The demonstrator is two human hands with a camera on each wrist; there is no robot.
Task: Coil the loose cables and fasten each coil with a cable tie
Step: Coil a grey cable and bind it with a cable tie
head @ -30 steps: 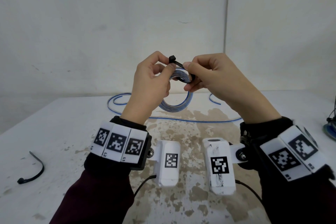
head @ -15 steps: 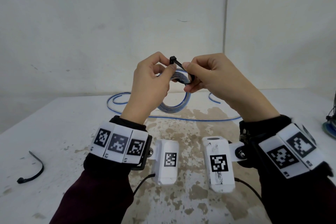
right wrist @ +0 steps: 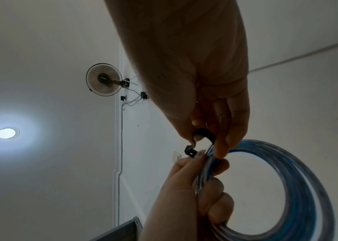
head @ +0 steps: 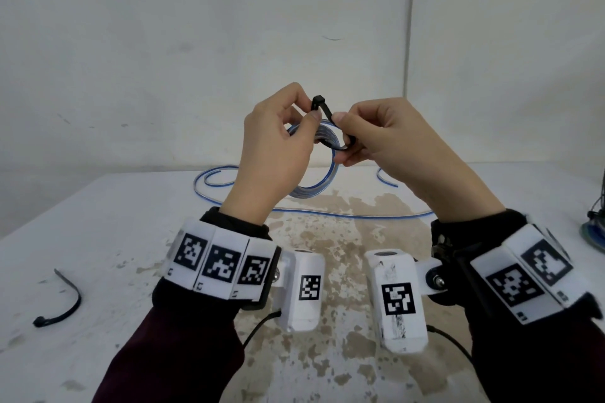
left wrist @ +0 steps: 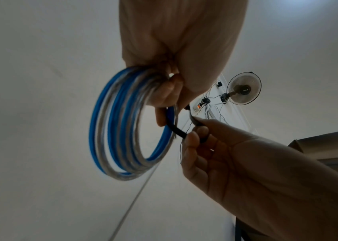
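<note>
A blue and clear cable coil (head: 322, 181) (left wrist: 122, 124) (right wrist: 300, 184) hangs in the air above the table, gripped at its top by my left hand (head: 278, 147) (left wrist: 170, 91) (right wrist: 195, 184). A black cable tie (head: 324, 109) (left wrist: 174, 127) (right wrist: 204, 133) loops round the coil's strands. Its square head (head: 317, 100) (right wrist: 190, 150) sticks up by my left thumb. My right hand (head: 370, 137) (left wrist: 197, 135) (right wrist: 209, 130) pinches the tie's strap between thumb and fingers. The tie's loop is wide and loose.
The rest of the blue cable (head: 229, 173) trails loose over the far part of the stained white table (head: 131, 239). A second black cable tie (head: 62, 307) lies on the table at the left. A dark object (head: 595, 226) stands at the right edge.
Both hands have shifted slightly with the coil; the tie's head now stands more upright above my left thumb. Grips are the same.
</note>
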